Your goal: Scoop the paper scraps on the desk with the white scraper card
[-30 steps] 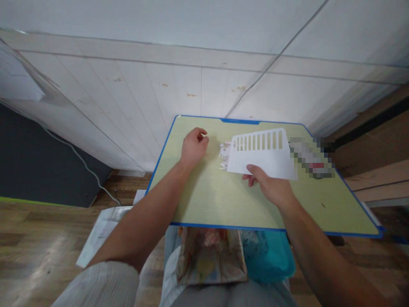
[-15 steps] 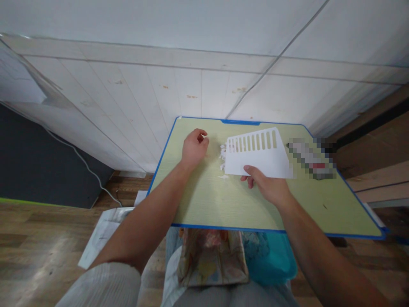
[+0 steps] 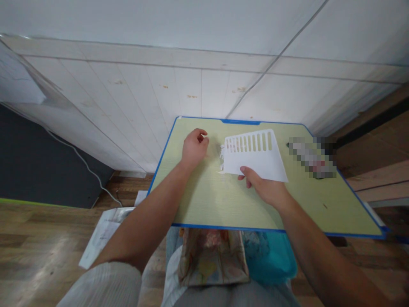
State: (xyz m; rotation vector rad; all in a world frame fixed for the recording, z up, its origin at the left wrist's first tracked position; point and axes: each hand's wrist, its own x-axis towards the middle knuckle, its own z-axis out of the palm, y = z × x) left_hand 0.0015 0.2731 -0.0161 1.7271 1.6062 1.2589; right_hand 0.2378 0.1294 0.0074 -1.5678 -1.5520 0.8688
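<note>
In the head view, my right hand (image 3: 263, 183) grips the lower edge of a white sheet (image 3: 255, 162), thumb on top and fingers curled beneath. A row of rounded slots, narrower toward the left, runs along the sheet's upper part. Small white scraps (image 3: 221, 157) lie at its left edge, partly hidden under it. My left hand (image 3: 195, 147) hovers or rests over the table's left part, apart from the sheet. Its fingers are curled in toward the thumb; whatever they pinch, if anything, is too small to make out.
Beneath both arms is a pale green table (image 3: 217, 204) with a blue rim, set against a white wall. A blurred-out object (image 3: 311, 157) lies at its right. Below the front edge are an open patterned bag (image 3: 212, 268) and a turquoise tub (image 3: 277, 264).
My right hand has shifted the white sheet slightly left and tilted it a little, covering more of the scraps. My left hand has stayed in place.
</note>
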